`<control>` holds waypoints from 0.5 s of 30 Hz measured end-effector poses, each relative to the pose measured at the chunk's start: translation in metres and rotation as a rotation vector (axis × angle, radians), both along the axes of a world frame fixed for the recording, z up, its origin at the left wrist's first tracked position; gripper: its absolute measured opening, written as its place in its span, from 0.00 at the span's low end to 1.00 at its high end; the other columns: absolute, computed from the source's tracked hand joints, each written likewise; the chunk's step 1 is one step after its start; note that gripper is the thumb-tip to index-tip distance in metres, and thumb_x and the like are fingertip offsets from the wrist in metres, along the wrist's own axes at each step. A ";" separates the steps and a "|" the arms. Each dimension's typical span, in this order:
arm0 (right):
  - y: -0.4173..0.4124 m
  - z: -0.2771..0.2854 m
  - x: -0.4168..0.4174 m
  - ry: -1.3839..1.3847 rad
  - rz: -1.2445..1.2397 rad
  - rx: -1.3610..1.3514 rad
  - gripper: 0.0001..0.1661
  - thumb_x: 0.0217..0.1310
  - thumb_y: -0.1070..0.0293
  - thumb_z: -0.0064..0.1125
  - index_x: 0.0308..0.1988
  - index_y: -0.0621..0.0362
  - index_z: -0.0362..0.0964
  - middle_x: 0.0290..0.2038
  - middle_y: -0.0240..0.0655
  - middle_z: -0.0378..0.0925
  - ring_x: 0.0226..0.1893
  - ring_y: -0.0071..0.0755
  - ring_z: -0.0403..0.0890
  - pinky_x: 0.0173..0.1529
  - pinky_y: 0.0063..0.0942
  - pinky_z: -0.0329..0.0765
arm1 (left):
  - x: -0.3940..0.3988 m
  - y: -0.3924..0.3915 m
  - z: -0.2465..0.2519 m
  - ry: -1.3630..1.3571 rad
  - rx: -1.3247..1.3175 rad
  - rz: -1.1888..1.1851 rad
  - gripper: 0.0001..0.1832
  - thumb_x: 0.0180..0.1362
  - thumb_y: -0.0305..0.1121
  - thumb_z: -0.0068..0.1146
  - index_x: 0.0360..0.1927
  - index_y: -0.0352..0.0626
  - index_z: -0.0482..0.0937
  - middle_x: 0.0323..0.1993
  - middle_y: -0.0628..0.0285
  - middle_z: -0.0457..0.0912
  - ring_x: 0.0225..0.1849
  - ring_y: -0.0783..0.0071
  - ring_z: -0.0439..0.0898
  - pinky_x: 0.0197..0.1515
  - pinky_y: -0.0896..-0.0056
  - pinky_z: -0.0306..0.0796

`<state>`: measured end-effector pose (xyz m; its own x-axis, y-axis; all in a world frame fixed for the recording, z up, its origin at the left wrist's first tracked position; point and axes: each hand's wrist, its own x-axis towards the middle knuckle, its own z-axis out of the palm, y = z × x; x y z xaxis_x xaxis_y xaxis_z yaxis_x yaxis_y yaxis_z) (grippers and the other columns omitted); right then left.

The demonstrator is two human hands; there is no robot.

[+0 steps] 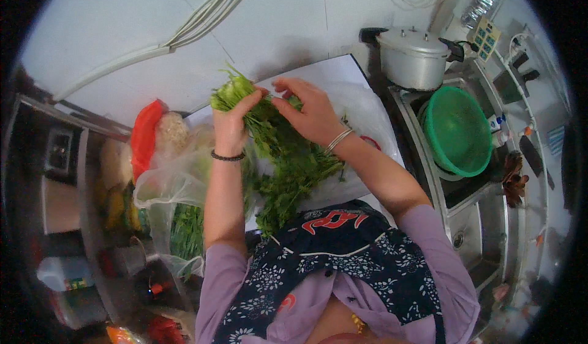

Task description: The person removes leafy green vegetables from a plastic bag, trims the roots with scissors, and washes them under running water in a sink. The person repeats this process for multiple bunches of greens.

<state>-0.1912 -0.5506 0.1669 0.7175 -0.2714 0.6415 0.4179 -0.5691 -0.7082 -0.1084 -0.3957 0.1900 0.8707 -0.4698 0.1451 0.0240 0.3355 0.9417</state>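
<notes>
My left hand [239, 112] is closed around the stems of a bunch of leafy green herbs [289, 169], which look like cilantro. The pale stem ends point up and to the left, and the leaves hang down towards my apron. Just right of the stems, my right hand [298, 107] is raised with its fingers apart and curved; whether its fingertips touch the herbs cannot be made out. Beneath the bunch, a clear plastic sheet or bag [376, 128] lies on the white tabletop [335, 71].
Left of the table are a clear plastic bag [161, 183] with long green vegetables [186, 229] and a red bag [146, 137]. A pressure cooker [413, 59] stands at the back right, near a green plastic basin [459, 133] over the metal sink [464, 234].
</notes>
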 end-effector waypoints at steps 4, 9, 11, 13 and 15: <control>0.003 -0.011 -0.002 0.195 0.036 -0.023 0.08 0.59 0.68 0.62 0.38 0.60 0.75 0.35 0.41 0.79 0.37 0.42 0.80 0.40 0.34 0.75 | -0.010 -0.004 -0.001 0.058 -0.074 -0.010 0.09 0.54 0.21 0.60 0.39 0.33 0.80 0.38 0.57 0.84 0.40 0.70 0.81 0.44 0.70 0.75; 0.004 -0.011 -0.014 0.020 -0.030 -0.332 0.08 0.58 0.69 0.61 0.38 0.59 0.74 0.32 0.40 0.76 0.33 0.49 0.77 0.38 0.38 0.74 | -0.006 0.000 -0.005 0.110 -0.083 -0.070 0.10 0.54 0.20 0.60 0.42 0.33 0.81 0.39 0.57 0.84 0.41 0.71 0.81 0.45 0.70 0.74; 0.004 -0.009 -0.019 0.039 -0.106 -0.504 0.08 0.58 0.69 0.60 0.37 0.60 0.73 0.31 0.39 0.75 0.33 0.51 0.76 0.38 0.40 0.73 | -0.003 0.000 -0.012 0.112 -0.090 -0.105 0.09 0.55 0.21 0.59 0.41 0.33 0.81 0.38 0.58 0.84 0.41 0.71 0.81 0.45 0.71 0.74; -0.004 -0.007 -0.027 0.246 -0.069 -0.568 0.17 0.55 0.65 0.63 0.44 0.60 0.73 0.38 0.43 0.77 0.40 0.54 0.77 0.45 0.44 0.73 | -0.002 -0.004 -0.019 0.129 -0.084 -0.143 0.08 0.55 0.22 0.60 0.40 0.33 0.81 0.37 0.59 0.84 0.42 0.72 0.81 0.46 0.72 0.74; -0.010 -0.001 -0.038 0.287 -0.013 -0.481 0.27 0.53 0.61 0.66 0.51 0.61 0.70 0.46 0.47 0.76 0.48 0.55 0.75 0.52 0.45 0.71 | -0.003 -0.007 -0.024 0.152 -0.067 -0.189 0.07 0.55 0.22 0.62 0.38 0.34 0.81 0.36 0.60 0.84 0.43 0.74 0.80 0.46 0.73 0.74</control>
<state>-0.2293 -0.5606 0.1658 0.8802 -0.0068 0.4746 0.2369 -0.8601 -0.4518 -0.1113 -0.4032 0.1659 0.7826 -0.6200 0.0553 0.2320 0.3730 0.8983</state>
